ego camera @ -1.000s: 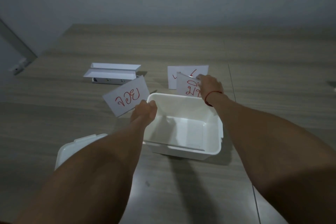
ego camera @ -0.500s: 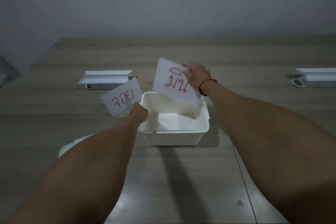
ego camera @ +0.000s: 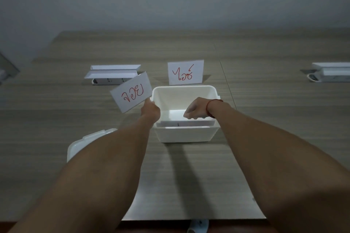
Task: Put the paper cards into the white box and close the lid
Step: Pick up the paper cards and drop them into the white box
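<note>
The right hand [ego camera: 196,108] dips inside the white box [ego camera: 184,132], fingers curled over a card [ego camera: 186,123] laid there, grip unclear. The left hand [ego camera: 150,109] pinches the next card [ego camera: 131,91] ready; another card [ego camera: 186,72] waits on the desk [ego camera: 265,119], the lid [ego camera: 83,143] aside.

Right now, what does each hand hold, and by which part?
The left hand pinches a paper card by its lower right corner. The right hand is inside the white box; its grip cannot be told.

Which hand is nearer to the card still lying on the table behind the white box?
Left, though only narrowly. The left hand is at the box's left rim, holding another card. The right hand is down inside the box, further from the card on the table.
</note>
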The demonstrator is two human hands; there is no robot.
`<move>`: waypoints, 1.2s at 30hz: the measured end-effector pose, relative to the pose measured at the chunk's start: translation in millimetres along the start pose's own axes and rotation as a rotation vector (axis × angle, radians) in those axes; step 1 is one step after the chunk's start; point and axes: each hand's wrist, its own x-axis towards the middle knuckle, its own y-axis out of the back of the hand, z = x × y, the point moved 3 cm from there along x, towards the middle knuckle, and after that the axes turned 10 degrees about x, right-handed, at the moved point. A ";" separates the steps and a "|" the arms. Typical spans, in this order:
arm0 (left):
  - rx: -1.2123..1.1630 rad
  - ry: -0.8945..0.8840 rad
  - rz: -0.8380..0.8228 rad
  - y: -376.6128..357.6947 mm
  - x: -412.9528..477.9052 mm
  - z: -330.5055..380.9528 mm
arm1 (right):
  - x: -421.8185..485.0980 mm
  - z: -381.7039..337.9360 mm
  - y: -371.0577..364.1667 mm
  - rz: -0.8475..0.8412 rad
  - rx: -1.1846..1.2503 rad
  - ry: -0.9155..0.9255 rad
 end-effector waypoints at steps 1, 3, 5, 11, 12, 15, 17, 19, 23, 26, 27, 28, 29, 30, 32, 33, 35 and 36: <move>-0.012 0.008 0.014 0.5 1.2 -0.5 | 1.3 -2.4 2.3 0.051 0.035 0.019; -0.014 0.023 0.051 2.2 5.3 -1.0 | 7.0 -8.2 6.9 0.149 0.071 0.071; -0.002 0.029 0.075 5.6 13.5 -0.3 | 16.3 -16.7 12.7 0.212 0.082 0.112; 0.016 0.059 0.142 21.2 48.3 1.0 | 60.9 -64.5 39.5 0.340 0.025 0.197; 0.015 0.063 0.160 24.0 53.4 1.4 | 71.0 -72.4 43.6 0.356 0.007 0.207; 0.029 0.104 0.209 31.3 69.5 4.4 | 101.9 -81.6 59.3 0.450 -0.020 0.170; 0.078 0.115 0.212 33.2 83.6 5.6 | 123.9 -82.1 70.8 0.518 -0.066 0.143; 0.163 0.082 0.174 29.9 95.4 7.1 | 145.3 -80.1 82.4 0.549 -0.131 0.116; 0.255 0.003 0.167 20.6 112.1 9.5 | 190.3 -76.5 100.1 0.558 -0.304 0.084; 0.295 -0.018 0.182 18.6 117.5 15.4 | 210.9 -66.3 102.7 0.508 -0.362 -0.005; 0.308 -0.020 0.181 17.4 118.8 17.4 | 215.1 -62.2 102.3 0.496 -0.384 -0.031; 0.317 -0.014 0.180 16.8 119.8 20.0 | 217.9 -58.9 101.9 0.499 -0.410 -0.044; 0.321 -0.003 0.181 15.7 120.7 21.5 | 219.1 -56.5 101.6 0.519 -0.435 -0.041; 0.319 0.005 0.184 14.6 121.1 22.6 | 218.9 -54.6 100.8 0.544 -0.452 -0.030; 0.310 0.004 0.182 12.8 122.4 24.6 | 216.7 -53.7 99.8 0.567 -0.450 0.006; 0.306 0.002 0.179 11.8 123.3 25.1 | 215.1 -53.7 99.5 0.563 -0.435 0.025; 0.297 0.006 0.173 10.3 124.5 26.1 | 210.4 -54.7 100.7 0.558 -0.402 0.070; 0.297 0.012 0.168 10.4 124.4 26.6 | 206.6 -56.0 101.4 0.563 -0.382 0.095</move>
